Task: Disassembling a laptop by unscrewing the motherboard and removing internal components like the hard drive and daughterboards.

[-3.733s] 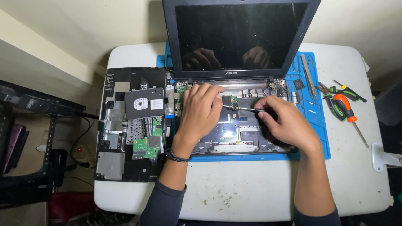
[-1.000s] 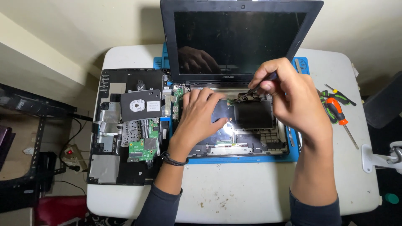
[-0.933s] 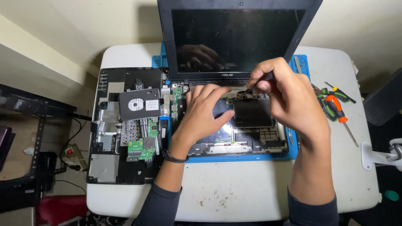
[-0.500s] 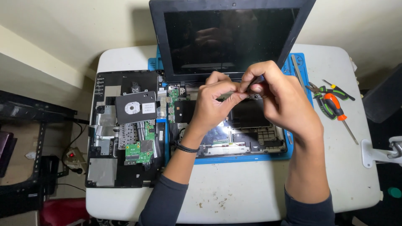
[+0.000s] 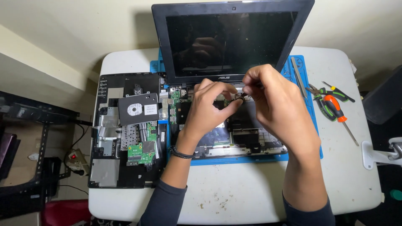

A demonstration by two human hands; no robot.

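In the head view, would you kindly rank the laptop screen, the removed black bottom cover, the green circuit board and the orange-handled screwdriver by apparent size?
1. Laptop screen, though it stands nearer the camera
2. Black bottom cover
3. Orange-handled screwdriver and green circuit board: too alike to rank

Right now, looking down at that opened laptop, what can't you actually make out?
- Head view: the small part pinched between left hand and right hand is too small, mostly covered by fingertips.
- Laptop base: its middle hidden under both hands.
- Screen: dark, only reflections.
- Green circuit board on the removed cover: details too fine.
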